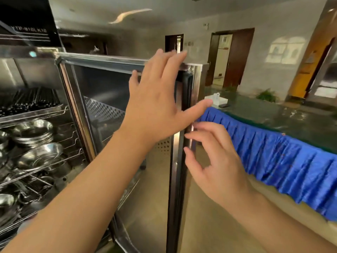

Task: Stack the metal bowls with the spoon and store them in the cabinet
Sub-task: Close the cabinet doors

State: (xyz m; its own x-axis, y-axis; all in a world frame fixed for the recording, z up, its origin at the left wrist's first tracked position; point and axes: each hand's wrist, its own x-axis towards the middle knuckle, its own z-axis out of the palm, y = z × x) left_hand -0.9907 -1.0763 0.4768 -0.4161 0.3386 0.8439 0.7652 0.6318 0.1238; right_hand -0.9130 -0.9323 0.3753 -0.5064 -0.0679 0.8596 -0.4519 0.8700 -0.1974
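Storage stage, judged nearly complete: metal bowls lie nested in stacks on the wire racks of the steel cabinet, and both hands carry nothing. Cabinet door stands ajar, so closing it appears to be what remains. Left hand, fingers spread wide, rests flat near the door's upper edge; right hand, fingers loosely curled and open, touches the door's outer edge. Upper rack holds dark, rod-like utensils, perhaps chopsticks. Spoon cannot be told apart among the blurred lower racks. Blue-skirted table stands beyond
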